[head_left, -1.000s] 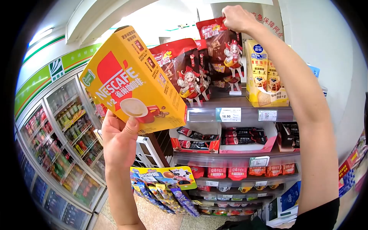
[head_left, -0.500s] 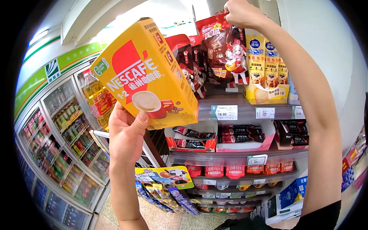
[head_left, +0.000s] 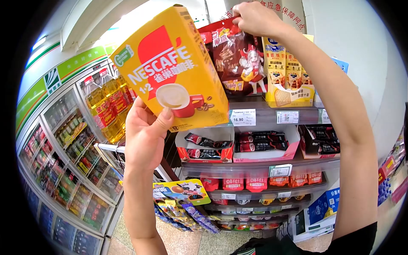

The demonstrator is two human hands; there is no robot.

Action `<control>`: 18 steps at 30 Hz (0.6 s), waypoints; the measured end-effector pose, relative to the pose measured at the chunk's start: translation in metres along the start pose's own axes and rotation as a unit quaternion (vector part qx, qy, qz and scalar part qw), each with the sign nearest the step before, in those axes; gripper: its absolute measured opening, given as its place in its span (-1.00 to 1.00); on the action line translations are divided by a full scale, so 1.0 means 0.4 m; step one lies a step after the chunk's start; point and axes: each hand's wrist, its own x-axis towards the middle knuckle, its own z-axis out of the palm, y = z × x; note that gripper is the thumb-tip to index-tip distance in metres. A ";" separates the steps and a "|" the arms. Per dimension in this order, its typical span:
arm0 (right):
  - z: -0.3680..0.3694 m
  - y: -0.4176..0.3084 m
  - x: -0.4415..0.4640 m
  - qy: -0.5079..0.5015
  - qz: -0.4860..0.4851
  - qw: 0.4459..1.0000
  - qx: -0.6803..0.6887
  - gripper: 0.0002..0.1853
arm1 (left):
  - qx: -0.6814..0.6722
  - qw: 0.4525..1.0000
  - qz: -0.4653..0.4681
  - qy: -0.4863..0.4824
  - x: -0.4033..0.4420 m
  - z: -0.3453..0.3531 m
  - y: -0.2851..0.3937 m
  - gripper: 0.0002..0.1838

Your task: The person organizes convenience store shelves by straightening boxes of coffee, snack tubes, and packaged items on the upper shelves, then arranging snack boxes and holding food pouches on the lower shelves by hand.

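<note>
A yellow Nescafé box (head_left: 170,72) is tilted in my left hand (head_left: 146,138), the thumb on its front and the fingers behind it. Up at the top of the shelf, my right hand (head_left: 257,19) pinches the upper edge of a dark red snack bag (head_left: 238,61) with a cartoon figure. The bag hangs upright over the top shelf, its left part hidden behind the box. Just right of the bag stands a yellow carton (head_left: 291,95) of upright sachets.
Lower shelves (head_left: 255,168) hold open boxes of black sachets (head_left: 263,142) and red packets (head_left: 233,182). Small bags hang from a yellow card (head_left: 182,190) at lower left. Oil bottles (head_left: 104,112) and glass-door fridges (head_left: 70,153) stand at left, blue boxes (head_left: 325,206) at lower right.
The Nescafé box has moved right and up in view and now covers the other red bags. My right hand, still on the red bag, has shifted slightly left. More oil bottles show.
</note>
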 end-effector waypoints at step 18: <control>-0.053 0.078 -0.086 -0.103 -0.009 0.983 0.149 -0.78 | 0.176 0.984 -0.010 -0.033 0.173 0.146 -0.205 -0.58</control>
